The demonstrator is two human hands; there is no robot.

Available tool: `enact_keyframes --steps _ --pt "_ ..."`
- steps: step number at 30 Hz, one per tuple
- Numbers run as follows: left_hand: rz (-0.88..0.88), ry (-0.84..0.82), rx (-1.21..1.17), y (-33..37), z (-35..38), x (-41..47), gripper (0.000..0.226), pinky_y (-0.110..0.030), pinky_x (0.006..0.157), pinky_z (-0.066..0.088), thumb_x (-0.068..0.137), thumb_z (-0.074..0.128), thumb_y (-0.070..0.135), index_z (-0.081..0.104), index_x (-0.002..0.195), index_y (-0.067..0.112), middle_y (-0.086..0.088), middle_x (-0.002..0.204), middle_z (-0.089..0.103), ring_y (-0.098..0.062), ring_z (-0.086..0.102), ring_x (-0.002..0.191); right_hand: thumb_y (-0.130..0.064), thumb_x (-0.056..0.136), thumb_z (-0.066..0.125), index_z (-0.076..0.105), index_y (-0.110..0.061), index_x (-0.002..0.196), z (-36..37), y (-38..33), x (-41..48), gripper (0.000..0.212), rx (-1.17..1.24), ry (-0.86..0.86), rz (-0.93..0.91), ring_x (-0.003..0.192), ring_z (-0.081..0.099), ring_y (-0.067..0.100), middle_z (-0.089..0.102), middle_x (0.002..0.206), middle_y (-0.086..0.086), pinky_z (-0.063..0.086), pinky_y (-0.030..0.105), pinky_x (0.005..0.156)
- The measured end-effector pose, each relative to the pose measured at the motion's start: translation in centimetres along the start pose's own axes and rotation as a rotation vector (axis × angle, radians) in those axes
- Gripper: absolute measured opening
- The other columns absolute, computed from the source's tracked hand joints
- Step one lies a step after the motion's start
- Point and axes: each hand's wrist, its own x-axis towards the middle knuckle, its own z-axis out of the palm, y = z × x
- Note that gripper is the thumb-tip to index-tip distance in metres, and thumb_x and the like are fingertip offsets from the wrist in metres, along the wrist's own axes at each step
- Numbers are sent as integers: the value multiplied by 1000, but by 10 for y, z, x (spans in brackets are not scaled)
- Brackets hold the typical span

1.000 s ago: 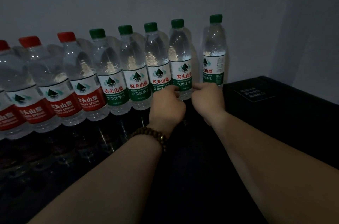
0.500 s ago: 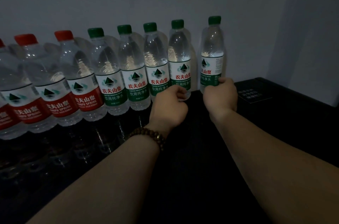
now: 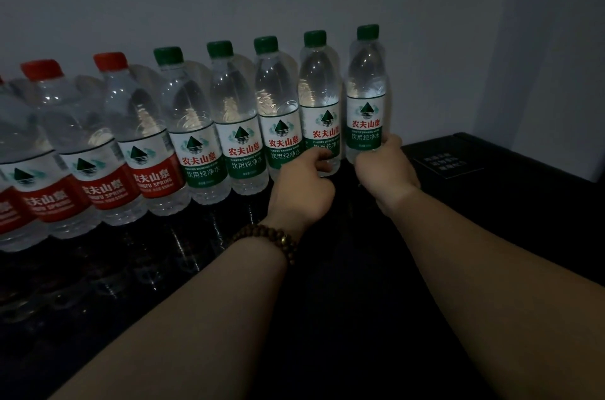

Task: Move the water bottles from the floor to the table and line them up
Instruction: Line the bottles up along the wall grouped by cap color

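Several water bottles stand upright in a row along the back of a dark glossy table [image 3: 327, 285], against the wall. Those on the left have red caps and labels [image 3: 154, 177]; those on the right have green ones [image 3: 244, 151]. My right hand [image 3: 384, 172] grips the base of the rightmost green-capped bottle [image 3: 366, 95], which stands close beside its neighbour. My left hand [image 3: 302, 185], with a bead bracelet on the wrist, holds the base of the second green-capped bottle from the right [image 3: 319, 105].
A grey wall rises right behind the row. At the table's back right corner lies a flat dark panel with a small printed label [image 3: 447, 162]. The table's right edge runs diagonally past my right forearm.
My right hand reached the rightmost bottle, gripped its base and slid it left, closing the gap to the row; its label now faces me. My left hand stayed on the neighbouring bottle.
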Motion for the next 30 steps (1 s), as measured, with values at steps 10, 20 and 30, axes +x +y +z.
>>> enact_keyframes --steps 10,20,30 --pt "15 49 13 -8 4 5 61 -30 79 58 74 52 5 63 130 28 13 109 68 -11 65 93 -39 93 52 55 -37 126 0 -1 1 33 -146 -76 -125 105 61 30 64 123 1 52 45 94" --pt "28 96 29 -13 6 9 50 -24 77 51 79 53 3 65 122 23 10 106 69 -11 62 91 -27 91 56 57 -28 117 10 11 13 26 2 138 -82 83 55 19 59 99 -3 46 33 72" --pt "14 115 66 -13 7 9 36 -27 80 54 84 53 12 65 115 25 12 100 67 -12 64 92 -21 86 58 66 -32 89 10 13 12 15 108 176 -95 77 62 12 69 93 -6 50 27 67"
